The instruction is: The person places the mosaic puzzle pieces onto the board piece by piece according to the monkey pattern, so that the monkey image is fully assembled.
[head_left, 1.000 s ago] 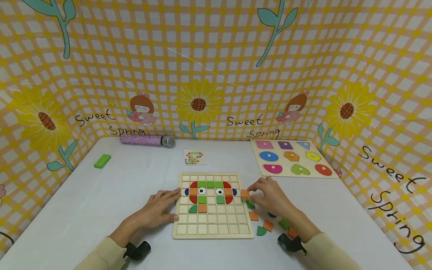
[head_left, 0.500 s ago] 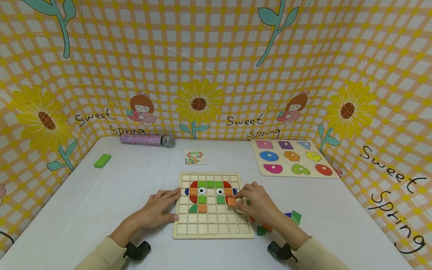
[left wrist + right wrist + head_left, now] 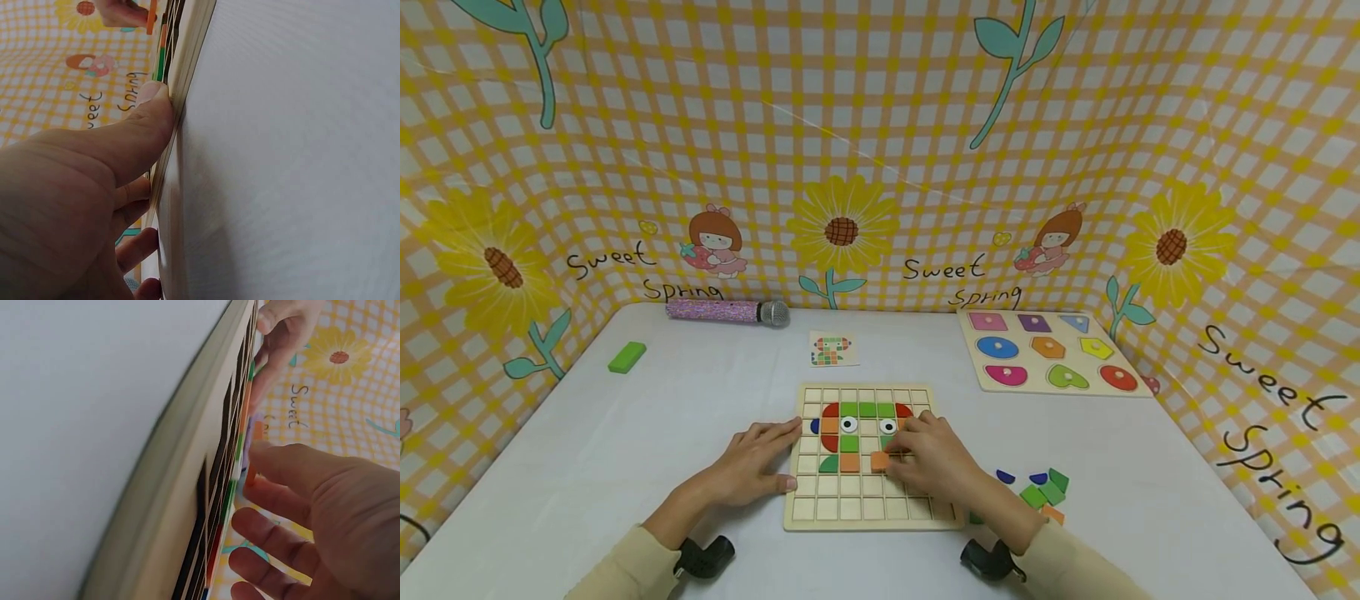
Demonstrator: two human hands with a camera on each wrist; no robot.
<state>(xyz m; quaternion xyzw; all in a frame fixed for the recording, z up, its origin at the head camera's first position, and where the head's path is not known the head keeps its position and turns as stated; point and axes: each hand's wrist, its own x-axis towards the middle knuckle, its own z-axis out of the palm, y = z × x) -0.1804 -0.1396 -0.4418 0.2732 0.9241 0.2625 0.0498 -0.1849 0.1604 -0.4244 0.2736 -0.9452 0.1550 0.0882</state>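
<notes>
In the head view a wooden grid board (image 3: 868, 508) lies on the white table, with coloured tiles and two round eye pieces (image 3: 849, 424) set in its upper cells. My right hand (image 3: 938, 454) pinches an orange square tile (image 3: 878, 462) between thumb and fingertips, close over the board to the right of another orange tile (image 3: 849, 462). The right wrist view shows the held tile (image 3: 258, 430) edge-on at the thumb tip. My left hand (image 3: 747, 468) rests at the board's left edge, its thumb against the rim in the left wrist view. My right hand hides part of the board's right side.
Loose green (image 3: 1032, 497), blue (image 3: 1005, 477) and orange (image 3: 1052, 514) tiles lie right of the board. Behind it lies a pattern card (image 3: 833, 352). A knobbed shape puzzle (image 3: 1037, 388) is back right; a glittery microphone (image 3: 718, 312) and green block (image 3: 627, 357) are back left.
My right hand has carried the orange tile leftward from beyond the board's right edge to over its middle, uncovering loose tiles on the right. The left hand has stayed in place.
</notes>
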